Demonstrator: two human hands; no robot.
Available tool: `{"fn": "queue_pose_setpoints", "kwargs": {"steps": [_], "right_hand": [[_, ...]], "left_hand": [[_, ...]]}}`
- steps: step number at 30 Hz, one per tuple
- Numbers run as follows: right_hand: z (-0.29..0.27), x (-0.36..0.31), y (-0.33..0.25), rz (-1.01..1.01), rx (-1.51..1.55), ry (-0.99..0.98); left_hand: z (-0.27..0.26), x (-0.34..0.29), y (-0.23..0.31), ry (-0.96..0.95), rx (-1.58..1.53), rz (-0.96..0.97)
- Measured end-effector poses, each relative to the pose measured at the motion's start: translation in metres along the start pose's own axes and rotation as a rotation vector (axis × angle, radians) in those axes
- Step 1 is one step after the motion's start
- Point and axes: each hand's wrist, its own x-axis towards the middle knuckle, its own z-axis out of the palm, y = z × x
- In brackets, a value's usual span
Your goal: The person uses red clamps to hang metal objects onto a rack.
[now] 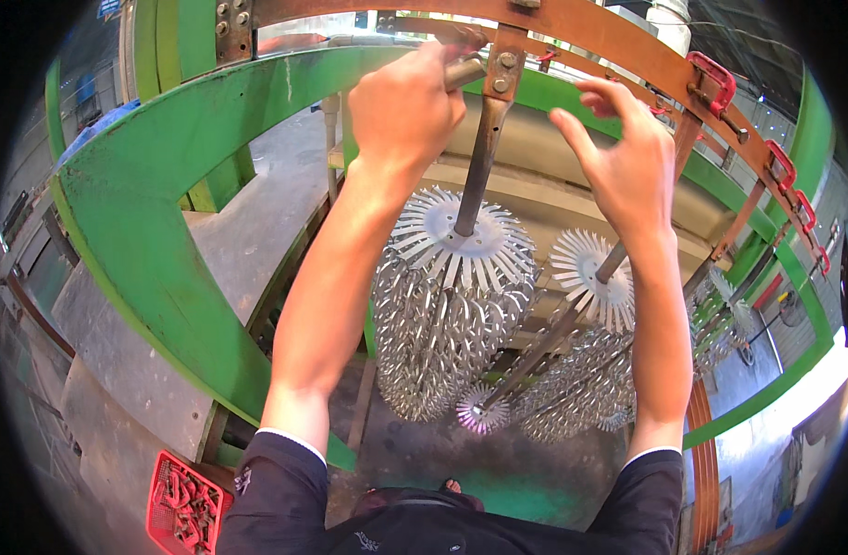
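My left hand [405,106] is raised in front of the copper-coloured bar [600,37], its fingers closed around a short metal tube [465,72]. The rest of what it grips is hidden by the fingers. Just right of the tube, a bolted bracket [503,69] joins the bar to a dark hanging rod [479,166]. My right hand [627,153] hovers to the right of this rod, thumb and fingers apart, holding nothing. Below the hands hangs a rack [451,333] of many shiny metal parts under a slotted disc [461,231].
A green curved frame [211,342] runs along the left and behind the rods. Red C-clamps [713,83] sit along the bar at right. More loaded racks [581,370] hang farther right. A red basket [160,490] of clamps stands at lower left.
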Motion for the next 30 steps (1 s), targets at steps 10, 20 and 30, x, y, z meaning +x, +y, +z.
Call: {"fn": "queue_pose_setpoints", "kwargs": {"steps": [10,20,30], "right_hand": [[0.063,0.072,0.020,-0.417,-0.137,0.277],[0.079,0.079,0.044,-0.515,-0.083,0.352],[-0.028,0.099,-0.004,-0.743,0.025,-0.024]], "left_hand": [[0.007,0.013,0.019,0.016,-0.052,0.111],[0.030,0.019,-0.007,0.059,-0.165,0.202],[0.046,0.038,-0.007,0.157,-0.175,0.286]]}}
